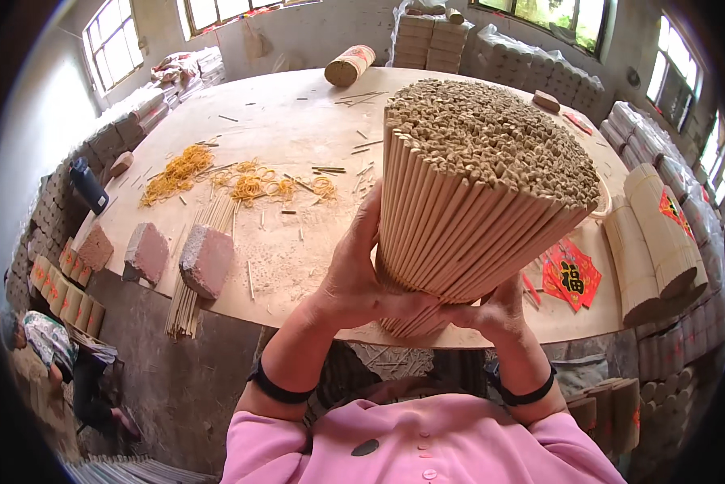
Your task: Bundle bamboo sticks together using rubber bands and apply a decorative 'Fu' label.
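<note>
A thick bundle of tan incense sticks (467, 202) stands tilted over the near side of the table, its wide top of packed stick ends facing up. My left hand (361, 278) wraps its left side low down, the thumb reaching up along the sticks. On the lower right, my right hand (500, 313) grips the same bundle, with most of its fingers hidden behind it. A thin band appears to circle the bundle near my hands. To the right lie red paper labels (572, 274) with gold and black print.
Yellow rubber bands (254, 181) and broken sticks litter the table (298, 105). Bricks (208, 260) weigh down loose sticks (185, 310) at the near left. Wrapped bundles (661, 234) lie right; another bundle (350, 66) lies far back. A person (68, 363) bends at lower left.
</note>
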Available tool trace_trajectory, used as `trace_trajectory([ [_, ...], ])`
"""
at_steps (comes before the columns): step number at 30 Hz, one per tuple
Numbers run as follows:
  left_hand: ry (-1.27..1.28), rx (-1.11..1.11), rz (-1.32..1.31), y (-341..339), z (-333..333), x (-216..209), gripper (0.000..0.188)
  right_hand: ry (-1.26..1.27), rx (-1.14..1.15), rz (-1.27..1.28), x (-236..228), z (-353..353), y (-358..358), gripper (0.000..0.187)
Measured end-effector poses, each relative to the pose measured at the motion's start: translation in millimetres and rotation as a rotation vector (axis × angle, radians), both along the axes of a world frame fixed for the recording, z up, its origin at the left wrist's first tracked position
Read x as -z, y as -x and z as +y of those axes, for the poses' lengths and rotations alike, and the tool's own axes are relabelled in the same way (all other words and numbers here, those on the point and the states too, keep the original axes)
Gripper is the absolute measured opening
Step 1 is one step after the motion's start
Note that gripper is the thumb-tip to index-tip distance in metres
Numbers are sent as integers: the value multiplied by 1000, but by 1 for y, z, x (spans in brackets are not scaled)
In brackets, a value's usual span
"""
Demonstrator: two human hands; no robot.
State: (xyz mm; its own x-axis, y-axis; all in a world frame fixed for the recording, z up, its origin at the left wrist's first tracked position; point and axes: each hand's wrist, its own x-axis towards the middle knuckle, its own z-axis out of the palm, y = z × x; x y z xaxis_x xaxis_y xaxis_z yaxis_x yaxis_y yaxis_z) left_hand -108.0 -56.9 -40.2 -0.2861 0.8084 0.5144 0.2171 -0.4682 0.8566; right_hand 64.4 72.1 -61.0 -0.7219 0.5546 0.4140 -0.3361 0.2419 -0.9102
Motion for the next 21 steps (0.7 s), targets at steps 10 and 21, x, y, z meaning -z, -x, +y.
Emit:
trace_trajectory([
  [10,-355,-436,290,-17,21,30,96,-177,198,193,5,-15,15,108],
  [21,-371,-425,389,-8,15,5,99,-136,276,270,-3,-23,22,109],
])
